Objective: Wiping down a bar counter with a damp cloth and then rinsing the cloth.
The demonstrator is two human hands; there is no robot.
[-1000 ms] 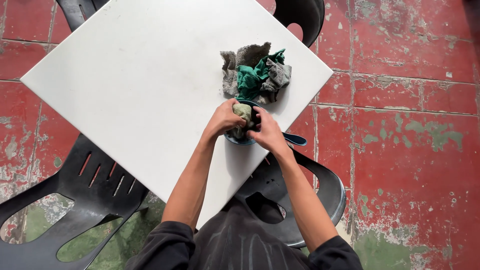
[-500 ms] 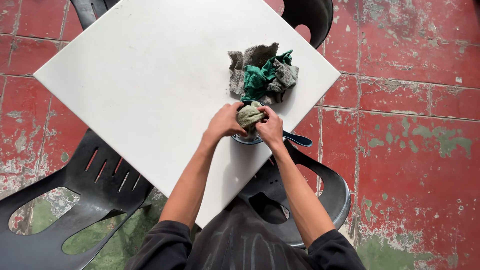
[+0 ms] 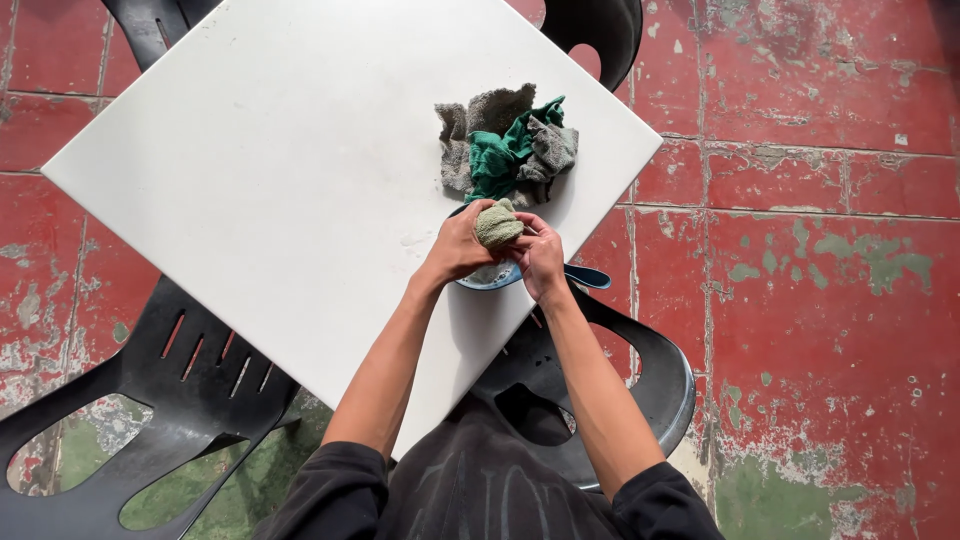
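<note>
My left hand (image 3: 458, 245) and my right hand (image 3: 541, 256) both grip a small balled-up pale green cloth (image 3: 497, 223). They hold it just above a blue bowl with a handle (image 3: 590, 277), which stands near the right corner of the white square table (image 3: 250, 180) and is mostly hidden under my hands. Just beyond the bowl lies a heap of grey and green rags (image 3: 505, 148).
A black plastic chair (image 3: 120, 420) stands at the lower left. A second black chair (image 3: 640, 370) is under me at the table's right edge, a third (image 3: 600, 30) at the top. The floor is worn red tile (image 3: 820, 260).
My hands have lifted the wadded cloth up out of the bowl and squeezed it tighter between them. The view has shifted slightly, so the table sits a little further right.
</note>
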